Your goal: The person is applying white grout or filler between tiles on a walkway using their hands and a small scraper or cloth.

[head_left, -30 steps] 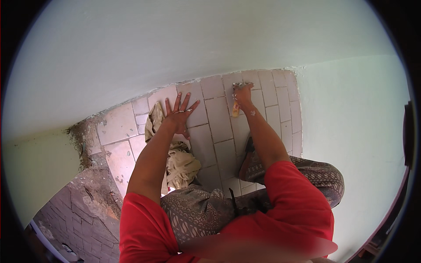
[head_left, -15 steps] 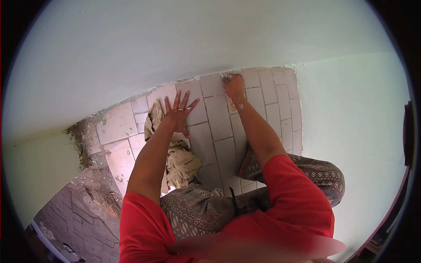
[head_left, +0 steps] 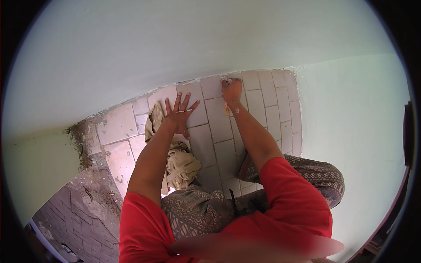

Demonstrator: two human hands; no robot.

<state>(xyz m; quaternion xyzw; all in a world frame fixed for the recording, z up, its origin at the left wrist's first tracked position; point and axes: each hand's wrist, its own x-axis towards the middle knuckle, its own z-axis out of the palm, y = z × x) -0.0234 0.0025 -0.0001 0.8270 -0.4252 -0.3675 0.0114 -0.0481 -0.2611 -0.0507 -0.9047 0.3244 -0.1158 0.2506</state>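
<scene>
My left hand point(head_left: 177, 117) lies flat on the pale floor tiles point(head_left: 199, 136), fingers spread, holding nothing. Beside its wrist a crumpled beige cloth point(head_left: 182, 166) partly passes under my forearm. My right hand point(head_left: 232, 90) is closed round a scraper point(head_left: 227, 109) close to the foot of the wall. The yellowish end of its handle sticks out below the fist. White smears mark the fingers at the front, and the working end there is too small to make out clearly.
A pale green wall point(head_left: 210, 39) rises ahead, and another wall point(head_left: 351, 114) stands at the right. Rough grey cement point(head_left: 94, 193) borders the tiles at the left, with darker paving point(head_left: 74, 219) beyond. My patterned trouser leg point(head_left: 315, 175) is folded at the right.
My right hand has shifted slightly left and toward me, with the scraper in it. More of the handle's end shows. My left hand stays in nearly the same spot.
</scene>
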